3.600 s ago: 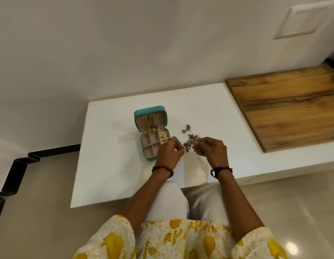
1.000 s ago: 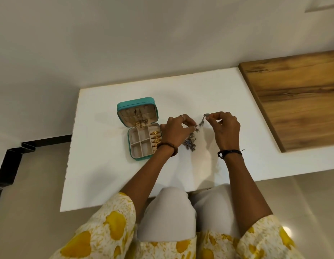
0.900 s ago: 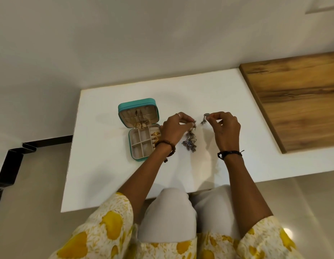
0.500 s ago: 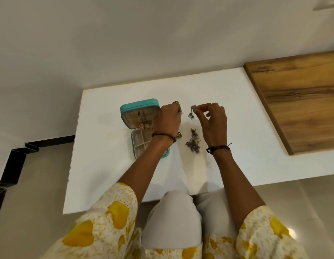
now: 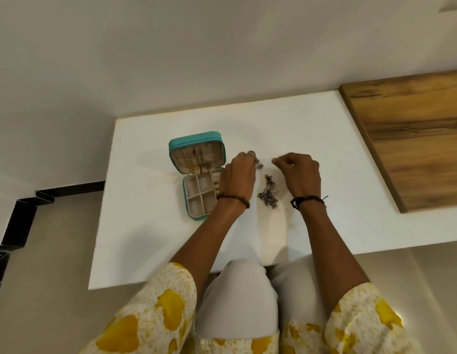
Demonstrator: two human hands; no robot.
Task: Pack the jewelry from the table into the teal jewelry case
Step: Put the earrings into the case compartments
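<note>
Far left on the white surface (image 5: 150, 226) sits the teal jewelry case (image 5: 200, 175), lid flipped open and standing up at the back. The lid pocket has some gold chains and a round gold pendant (image 5: 196, 169) tucked in it, and the tray below is split into little compartments, the ones in view looking bare apart from something gold peeking out by the wrist.

Next over, the person's left hand (image 5: 237, 177) hovers over the right edge of the tray, fingers curled in and pinching a small silvery piece (image 5: 259, 166) that dangles just past the fingertips. There's a ring on one finger and a brown bead bracelet (image 5: 233, 199) at the wrist.

Between the two hands, a little tangle of dark silvery jewelry (image 5: 269, 194) lies on the surface, apart from the case.

The right hand (image 5: 300, 175) is raised beside that pile, thumb and forefinger pinched together; can't tell if anything's actually in there. Black cord band (image 5: 308, 200) on that wrist.

Far right is a wooden board (image 5: 414, 139).
</note>
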